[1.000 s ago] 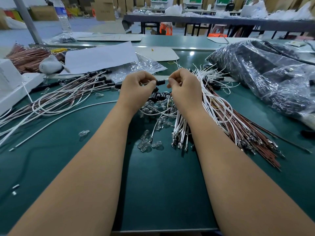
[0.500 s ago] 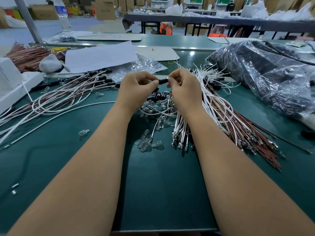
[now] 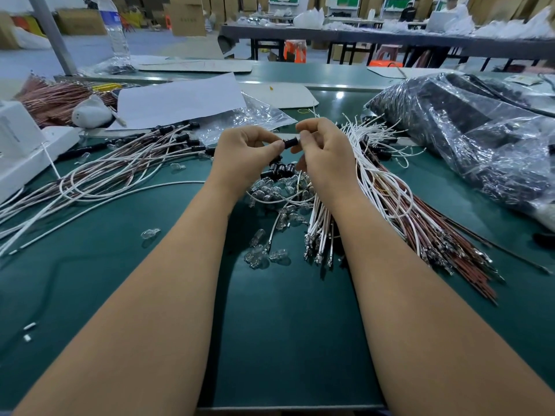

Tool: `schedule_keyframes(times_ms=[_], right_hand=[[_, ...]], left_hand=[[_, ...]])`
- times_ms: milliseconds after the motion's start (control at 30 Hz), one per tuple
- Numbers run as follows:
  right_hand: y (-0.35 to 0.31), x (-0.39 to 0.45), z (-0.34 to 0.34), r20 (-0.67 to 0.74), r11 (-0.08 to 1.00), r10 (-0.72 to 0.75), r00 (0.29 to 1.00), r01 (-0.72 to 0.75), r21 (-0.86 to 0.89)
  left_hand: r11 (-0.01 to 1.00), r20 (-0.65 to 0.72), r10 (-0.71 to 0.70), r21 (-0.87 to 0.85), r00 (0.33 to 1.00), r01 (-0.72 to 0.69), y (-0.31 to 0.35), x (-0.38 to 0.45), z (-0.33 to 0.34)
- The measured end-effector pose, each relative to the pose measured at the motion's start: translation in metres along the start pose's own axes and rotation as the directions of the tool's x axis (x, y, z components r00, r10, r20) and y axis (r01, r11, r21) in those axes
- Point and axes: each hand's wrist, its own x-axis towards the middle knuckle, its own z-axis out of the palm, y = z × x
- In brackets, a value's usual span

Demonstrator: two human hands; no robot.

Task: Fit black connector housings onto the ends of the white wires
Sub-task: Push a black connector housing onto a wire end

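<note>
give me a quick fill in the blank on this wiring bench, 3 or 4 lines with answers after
1. Both hands, the left hand and the right hand, pinch one small ____ connector housing between them.
2. The loose clear glass bulbs lie on the ____ table mat.
3. The bundle of white wires lies just to the ____ of the right hand.
4. The water bottle stands at the far ____ of the bench.

Missing words: black; green; right; left

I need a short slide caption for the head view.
Both hands pinch one black connector housing above the green table.
</note>
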Motion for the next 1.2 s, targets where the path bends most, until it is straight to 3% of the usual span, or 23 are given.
schedule_keyframes(times_ms=[167, 400, 567, 700, 800, 900, 1000, 1100, 1200], right_hand=[[-0.004, 0.001, 0.002, 0.05, 0.999, 0.036, 0.998, -0.037, 0.018], [-0.004, 0.003, -0.004, 0.048, 0.962, 0.154, 0.987, -0.161, 0.221], [-0.002, 0.006, -0.003, 0.073, 0.951, 0.187, 0.98, -0.199, 0.238], [-0.004, 0.007, -0.005, 0.12, 0.917, 0.265, 0.957, -0.288, 0.274], [-0.007, 0.01, -0.015, 0.089, 0.961, 0.238, 0.967, -0.247, 0.124], [-0.009, 0.015, -0.033, -0.131, 0.99, 0.081, 0.988, -0.095, -0.108], [-0.008, 0.017, -0.053, -0.234, 0.93, -0.045, 0.971, -0.045, -0.366], [0.0, 0.018, -0.07, -0.347, 0.817, 0.022, 0.938, -0.217, -0.535], [0.01, 0.016, -0.081, -0.384, 0.659, 0.208, 0.9, -0.419, -0.625]], left_hand=[[0.999, 0.032, 0.0, -0.036, 0.999, 0.001, 0.001, 0.0, 0.002], [0.998, 0.109, -0.033, -0.045, 0.994, 0.038, 0.004, 0.001, 0.003], [0.984, 0.164, -0.095, -0.135, 0.982, 0.118, 0.003, 0.003, -0.002], [0.989, 0.152, -0.098, -0.091, 0.983, 0.112, 0.004, 0.001, -0.001], [0.998, 0.104, -0.063, -0.022, 0.993, 0.066, 0.001, -0.001, 0.002], [0.997, 0.101, -0.061, -0.031, 0.993, 0.064, -0.001, 0.001, 0.0], [0.998, 0.095, -0.047, -0.048, 0.994, 0.052, -0.002, 0.002, 0.0], [0.999, 0.084, -0.035, -0.039, 0.996, 0.038, -0.004, 0.001, 0.0], [1.0, 0.065, -0.022, -0.013, 0.998, 0.023, -0.005, 0.001, 0.0]])
